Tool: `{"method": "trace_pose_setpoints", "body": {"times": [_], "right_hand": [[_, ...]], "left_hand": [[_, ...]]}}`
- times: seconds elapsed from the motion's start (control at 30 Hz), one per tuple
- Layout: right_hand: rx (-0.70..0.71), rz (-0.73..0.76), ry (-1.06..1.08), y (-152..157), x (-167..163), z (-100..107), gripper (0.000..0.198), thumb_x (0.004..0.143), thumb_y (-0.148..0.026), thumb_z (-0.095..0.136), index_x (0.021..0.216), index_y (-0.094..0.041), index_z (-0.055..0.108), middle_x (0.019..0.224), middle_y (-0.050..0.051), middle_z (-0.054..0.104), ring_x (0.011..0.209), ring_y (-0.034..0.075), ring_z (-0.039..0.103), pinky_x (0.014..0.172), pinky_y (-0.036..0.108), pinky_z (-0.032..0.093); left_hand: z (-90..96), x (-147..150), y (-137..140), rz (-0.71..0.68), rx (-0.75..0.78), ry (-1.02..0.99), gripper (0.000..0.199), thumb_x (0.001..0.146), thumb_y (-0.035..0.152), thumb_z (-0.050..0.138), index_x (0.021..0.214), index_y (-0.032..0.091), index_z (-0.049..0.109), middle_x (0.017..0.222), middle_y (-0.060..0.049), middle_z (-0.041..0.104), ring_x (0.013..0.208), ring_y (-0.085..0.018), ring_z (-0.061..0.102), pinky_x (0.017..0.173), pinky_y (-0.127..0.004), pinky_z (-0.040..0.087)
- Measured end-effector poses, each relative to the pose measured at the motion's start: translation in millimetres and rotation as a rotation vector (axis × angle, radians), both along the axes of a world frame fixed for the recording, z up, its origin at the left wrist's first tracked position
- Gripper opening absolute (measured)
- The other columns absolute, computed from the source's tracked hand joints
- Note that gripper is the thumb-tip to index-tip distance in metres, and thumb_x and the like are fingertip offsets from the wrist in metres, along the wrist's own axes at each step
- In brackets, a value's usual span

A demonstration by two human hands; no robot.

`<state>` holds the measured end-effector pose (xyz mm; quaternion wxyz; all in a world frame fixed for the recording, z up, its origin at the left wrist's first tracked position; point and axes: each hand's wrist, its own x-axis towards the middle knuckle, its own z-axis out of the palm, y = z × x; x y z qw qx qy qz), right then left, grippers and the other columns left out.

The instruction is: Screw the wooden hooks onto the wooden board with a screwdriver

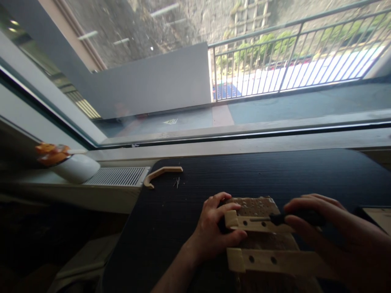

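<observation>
My left hand (210, 226) is closed around the rounded end of a pale wooden hook (240, 224), its fingers above and its thumb below. The hook lies across a brown board (252, 205) with small holes and has two dark round holes. In my right hand (332, 228) is a screwdriver (276, 219) with a black handle, held nearly level. Its metal shaft lies over the hook, and I cannot tell whether the tip touches anything. Nearer to me, a second wooden hook (262, 260), also with two dark holes, crosses the board.
On the dark table (171, 228), a loose wooden hook (161, 171) and several screws (177, 182) lie at the far left. Beyond the table's left edge are a vent grille (117, 176) and a white pot (76, 167). A window sill (244, 143) runs along the back.
</observation>
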<state>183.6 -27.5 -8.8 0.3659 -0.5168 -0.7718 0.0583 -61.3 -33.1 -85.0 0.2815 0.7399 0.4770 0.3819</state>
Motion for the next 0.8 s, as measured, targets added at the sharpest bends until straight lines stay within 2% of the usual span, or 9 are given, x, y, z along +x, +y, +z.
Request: {"method": "trace_pose_setpoints", "body": {"times": [0.1, 0.3, 0.5, 0.63, 0.8], "right_hand": [[-0.011, 0.159, -0.031, 4, -15, 3, 0.023, 0.09, -0.049, 0.053, 0.089, -0.028, 0.062, 0.082, 0.002, 0.069, 0.079, 0.02, 0.064, 0.062, 0.028, 0.051], [-0.032, 0.215, -0.072, 7, -18, 0, 0.019, 0.093, -0.046, 0.051, 0.093, -0.028, 0.059, 0.083, 0.002, 0.069, 0.083, 0.022, 0.062, 0.064, 0.031, 0.05], [-0.005, 0.222, -0.084, 9, -18, -3, 0.019, 0.094, -0.044, 0.05, 0.093, -0.027, 0.058, 0.08, 0.002, 0.07, 0.078, 0.021, 0.063, 0.064, 0.031, 0.049], [0.004, 0.302, -0.112, 11, -23, 10, 0.018, 0.097, -0.038, 0.045, 0.09, -0.026, 0.057, 0.077, 0.0, 0.069, 0.071, 0.018, 0.063, 0.067, 0.031, 0.047], [-0.055, 0.454, -0.215, 18, -37, 28, 0.022, 0.094, -0.022, 0.042, 0.073, -0.024, 0.049, 0.067, -0.002, 0.062, 0.058, 0.013, 0.057, 0.062, 0.027, 0.042]], "left_hand": [[0.0, 0, 0, 0.006, 0.006, -0.002, 0.054, 0.066, 0.031, 0.081, 0.118, 0.022, 0.066, 0.133, -0.011, 0.051, 0.123, -0.03, 0.048, 0.107, -0.046, 0.038], [-0.5, 0, 2, 0.015, 0.02, -0.009, 0.054, 0.065, 0.032, 0.082, 0.116, 0.023, 0.067, 0.132, -0.01, 0.053, 0.122, -0.029, 0.05, 0.106, -0.044, 0.039], [0.6, 1, 2, 0.018, 0.02, -0.002, 0.055, 0.065, 0.031, 0.082, 0.117, 0.023, 0.066, 0.131, -0.011, 0.053, 0.121, -0.029, 0.05, 0.106, -0.045, 0.039], [0.9, 1, 2, 0.017, 0.035, -0.002, 0.053, 0.065, 0.031, 0.082, 0.116, 0.022, 0.067, 0.131, -0.011, 0.053, 0.121, -0.03, 0.051, 0.105, -0.045, 0.04], [-1.3, 1, 3, 0.021, 0.077, -0.003, 0.054, 0.065, 0.032, 0.081, 0.116, 0.023, 0.066, 0.13, -0.011, 0.054, 0.119, -0.029, 0.052, 0.103, -0.045, 0.041]]}}
